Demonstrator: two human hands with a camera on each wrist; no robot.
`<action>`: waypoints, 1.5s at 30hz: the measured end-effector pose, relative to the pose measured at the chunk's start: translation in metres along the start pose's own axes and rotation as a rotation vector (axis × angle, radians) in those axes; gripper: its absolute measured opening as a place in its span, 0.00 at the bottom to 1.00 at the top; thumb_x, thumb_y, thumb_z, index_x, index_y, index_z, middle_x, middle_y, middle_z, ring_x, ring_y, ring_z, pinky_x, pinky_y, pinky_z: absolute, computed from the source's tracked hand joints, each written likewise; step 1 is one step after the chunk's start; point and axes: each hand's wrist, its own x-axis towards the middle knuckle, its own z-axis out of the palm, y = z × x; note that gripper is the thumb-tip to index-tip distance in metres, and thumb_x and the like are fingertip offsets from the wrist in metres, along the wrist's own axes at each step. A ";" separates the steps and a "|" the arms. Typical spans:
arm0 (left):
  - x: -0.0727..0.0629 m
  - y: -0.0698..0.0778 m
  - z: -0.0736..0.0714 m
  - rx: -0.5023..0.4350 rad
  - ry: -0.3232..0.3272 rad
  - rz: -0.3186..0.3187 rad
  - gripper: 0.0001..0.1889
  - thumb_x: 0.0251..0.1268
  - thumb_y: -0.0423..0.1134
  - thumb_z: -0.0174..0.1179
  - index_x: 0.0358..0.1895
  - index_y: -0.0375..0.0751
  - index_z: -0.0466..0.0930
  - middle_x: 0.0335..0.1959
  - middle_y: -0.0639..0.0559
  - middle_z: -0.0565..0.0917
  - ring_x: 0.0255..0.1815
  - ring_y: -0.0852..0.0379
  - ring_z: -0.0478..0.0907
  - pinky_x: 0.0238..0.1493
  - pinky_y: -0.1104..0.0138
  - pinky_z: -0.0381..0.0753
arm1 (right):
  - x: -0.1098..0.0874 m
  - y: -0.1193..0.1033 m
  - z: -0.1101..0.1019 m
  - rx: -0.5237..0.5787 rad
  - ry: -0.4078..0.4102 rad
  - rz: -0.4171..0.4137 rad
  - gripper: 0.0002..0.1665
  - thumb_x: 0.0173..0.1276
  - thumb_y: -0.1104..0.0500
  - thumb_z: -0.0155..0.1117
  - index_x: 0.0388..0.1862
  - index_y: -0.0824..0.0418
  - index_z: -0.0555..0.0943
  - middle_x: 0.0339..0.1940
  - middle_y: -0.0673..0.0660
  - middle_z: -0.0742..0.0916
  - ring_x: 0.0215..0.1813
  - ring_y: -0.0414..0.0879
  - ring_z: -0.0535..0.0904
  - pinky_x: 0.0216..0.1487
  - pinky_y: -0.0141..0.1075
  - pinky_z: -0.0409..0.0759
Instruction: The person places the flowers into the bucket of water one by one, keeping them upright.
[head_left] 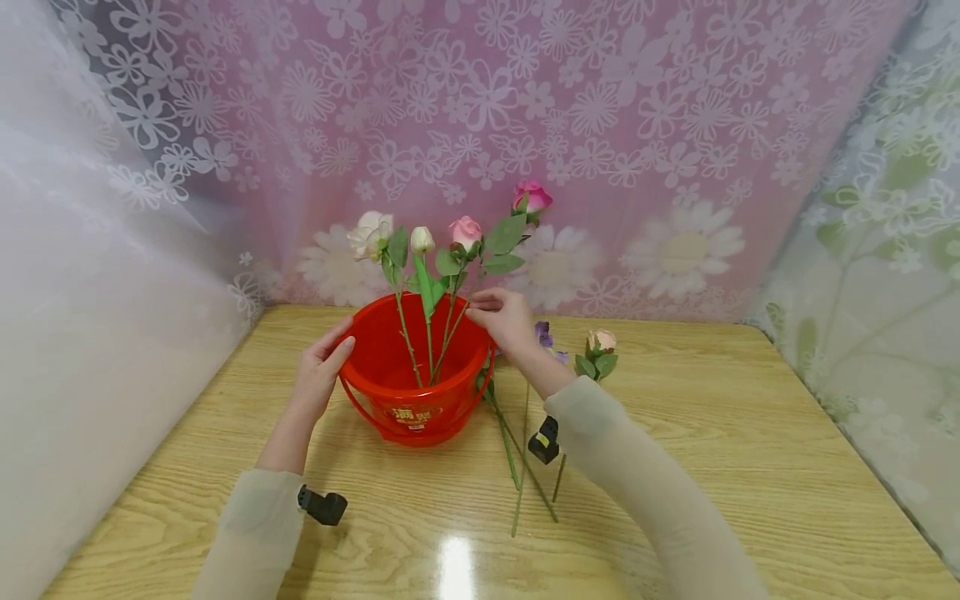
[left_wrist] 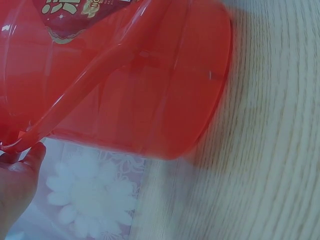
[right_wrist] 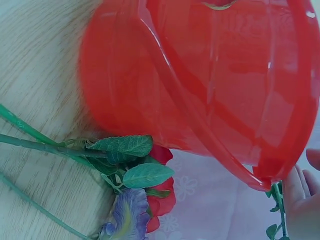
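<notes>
Pinch grip noted: right hand (head_left: 504, 325) holds a thin green stem (head_left: 453, 337), apparently that of the magenta artificial rose (head_left: 532, 198), at the round red plastic bucket's (head_left: 375, 346) right rim; left hand (head_left: 318, 367) rests on the left rim, fingers extended. 3 other flowers stand inside: creamy-white open rose (head_left: 371, 236), white closed tulip (head_left: 422, 240), pale-pink rose (head_left: 467, 232). Premature release could let the top-heavy magenta rose swing aside; uneven hand pressure could shift the bucket. Fingers mask the exact pinch point; the left wrist view crops the left hand.
</notes>
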 end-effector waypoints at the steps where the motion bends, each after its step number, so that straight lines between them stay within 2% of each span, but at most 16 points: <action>1: 0.000 0.000 0.000 -0.002 0.001 0.000 0.23 0.66 0.34 0.48 0.63 0.31 0.60 0.63 0.39 0.62 0.60 0.48 0.62 0.49 0.76 0.70 | -0.002 -0.001 -0.001 0.002 -0.007 -0.003 0.16 0.58 0.67 0.61 0.47 0.68 0.77 0.42 0.62 0.81 0.44 0.51 0.77 0.44 0.37 0.76; 9: 0.001 -0.001 0.000 -0.002 0.002 0.007 0.23 0.65 0.35 0.49 0.62 0.31 0.61 0.62 0.39 0.63 0.60 0.48 0.62 0.49 0.76 0.70 | -0.020 -0.003 -0.014 -0.084 -0.042 -0.031 0.18 0.58 0.63 0.63 0.48 0.66 0.77 0.42 0.59 0.82 0.43 0.48 0.77 0.41 0.40 0.78; 13: 0.001 0.000 0.000 -0.011 -0.004 0.004 0.24 0.65 0.35 0.49 0.63 0.31 0.61 0.63 0.39 0.62 0.61 0.50 0.61 0.49 0.76 0.70 | -0.030 0.000 -0.021 -0.067 -0.055 -0.034 0.18 0.58 0.63 0.62 0.48 0.67 0.77 0.42 0.61 0.81 0.42 0.49 0.77 0.37 0.39 0.78; 17: 0.001 0.000 -0.001 -0.013 0.002 0.015 0.24 0.65 0.34 0.49 0.62 0.29 0.60 0.62 0.37 0.61 0.59 0.56 0.64 0.49 0.77 0.70 | -0.040 0.006 -0.030 -0.020 -0.084 -0.051 0.18 0.59 0.65 0.61 0.48 0.70 0.76 0.43 0.64 0.80 0.44 0.52 0.77 0.41 0.39 0.78; 21: 0.001 0.001 -0.001 -0.001 0.011 0.029 0.23 0.65 0.34 0.50 0.62 0.28 0.61 0.62 0.36 0.62 0.58 0.59 0.64 0.49 0.77 0.69 | -0.050 0.012 -0.040 -0.030 -0.100 -0.042 0.18 0.59 0.65 0.61 0.48 0.70 0.75 0.45 0.64 0.80 0.45 0.52 0.76 0.44 0.39 0.76; 25: 0.001 0.003 -0.001 -0.005 0.012 0.024 0.24 0.65 0.35 0.50 0.62 0.29 0.60 0.62 0.36 0.61 0.59 0.55 0.63 0.50 0.75 0.69 | -0.059 0.019 -0.050 -0.053 -0.085 -0.014 0.17 0.59 0.63 0.61 0.47 0.68 0.76 0.45 0.61 0.80 0.45 0.50 0.76 0.45 0.38 0.76; 32: 0.001 0.004 -0.001 -0.002 0.005 0.024 0.24 0.65 0.35 0.49 0.62 0.29 0.60 0.62 0.37 0.62 0.60 0.48 0.62 0.50 0.73 0.70 | -0.065 0.038 -0.066 -0.054 -0.047 0.007 0.17 0.59 0.64 0.61 0.47 0.69 0.76 0.44 0.63 0.80 0.46 0.50 0.76 0.45 0.38 0.76; 40: 0.001 0.002 -0.002 -0.001 -0.008 0.017 0.24 0.65 0.35 0.49 0.63 0.30 0.60 0.63 0.38 0.62 0.60 0.46 0.61 0.51 0.72 0.69 | -0.074 0.054 -0.083 -0.052 -0.030 0.047 0.19 0.61 0.64 0.59 0.51 0.71 0.73 0.45 0.65 0.79 0.45 0.48 0.76 0.46 0.35 0.75; 45: 0.001 0.000 -0.002 -0.002 -0.012 0.004 0.24 0.66 0.36 0.49 0.63 0.31 0.60 0.63 0.38 0.61 0.60 0.47 0.61 0.50 0.74 0.70 | -0.081 0.062 -0.092 -0.036 -0.028 0.078 0.21 0.62 0.64 0.57 0.52 0.74 0.71 0.45 0.65 0.78 0.47 0.52 0.75 0.49 0.38 0.74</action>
